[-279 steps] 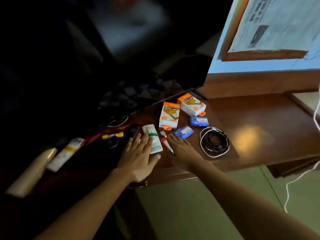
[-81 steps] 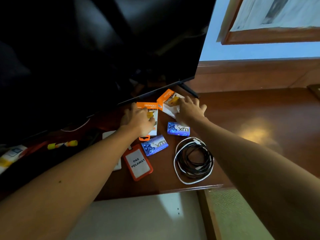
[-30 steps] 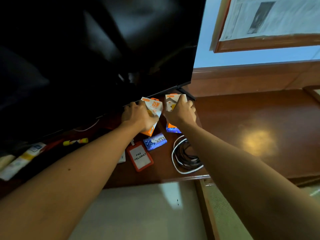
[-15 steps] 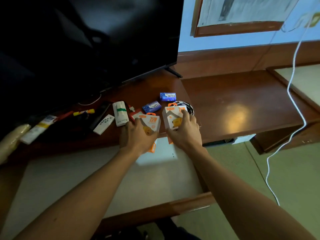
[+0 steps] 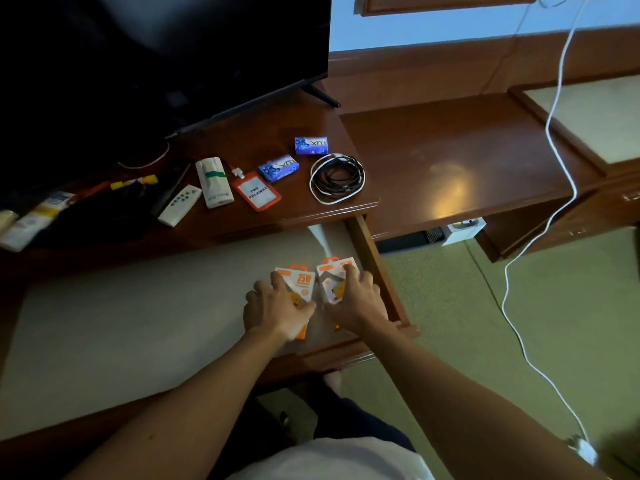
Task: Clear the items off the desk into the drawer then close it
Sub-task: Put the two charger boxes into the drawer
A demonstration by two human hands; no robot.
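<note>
The wide drawer (image 5: pixel 372 258) stands pulled open below the desk edge, pale inside. My left hand (image 5: pixel 273 308) grips one orange-and-white charger box (image 5: pixel 302 280) and my right hand (image 5: pixel 356 299) grips a second one (image 5: pixel 335 271), both low at the drawer's right end. On the desk (image 5: pixel 263 133) lie two blue Lux soap packs (image 5: pixel 311 146) (image 5: pixel 278 168), a coiled black and white cable (image 5: pixel 337 178), an orange ID card holder (image 5: pixel 258 192), a white pouch with a green band (image 5: pixel 214 183) and a white remote (image 5: pixel 180 205).
A large black TV (image 5: pixel 156 53) stands at the desk's back left. Tubes (image 5: pixel 34 216), a yellow marker (image 5: pixel 133 182) and dark items lie at the far left. A lower wooden desk (image 5: pixel 460 161) extends to the right. A white cord (image 5: pixel 550 140) hangs down to the green floor.
Both hands have lifted the two charger boxes off the desk and brought them down into the open drawer. My view has tilted down and back.
</note>
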